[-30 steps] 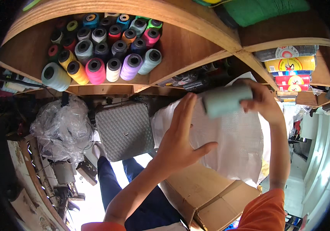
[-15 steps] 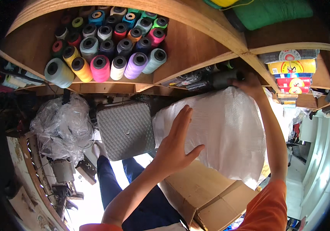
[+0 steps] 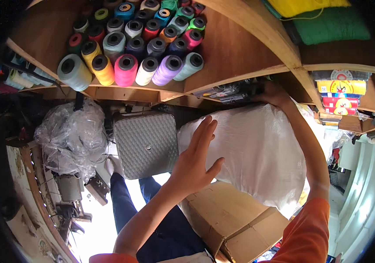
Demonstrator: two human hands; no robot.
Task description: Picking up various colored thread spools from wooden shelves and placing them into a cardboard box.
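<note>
My left hand (image 3: 194, 162) is held up in mid-air in front of a bulging white plastic sack (image 3: 262, 153), fingers stretched out and thumb apart, with nothing in it. My right hand (image 3: 274, 94) reaches over the top of the sack into a low, shadowed shelf compartment. Its fingers are dark and partly hidden, so whether they grip anything does not show. Beside them in that compartment lie dark, plastic-wrapped packs (image 3: 235, 94).
Above, a wooden shelf (image 3: 235, 74) holds several thread cones (image 3: 126, 70) in many colours. Yellow and red packs (image 3: 340, 87) are stacked at right. A grey woven-pattern stool (image 3: 146, 149), a clear plastic bundle (image 3: 71, 136) and a cardboard box (image 3: 227, 210) stand below.
The dark spool seen by my right hand earlier no longer shows there. That hand has shifted slightly; my left hand stays raised and open. The whole view has shifted a little.
</note>
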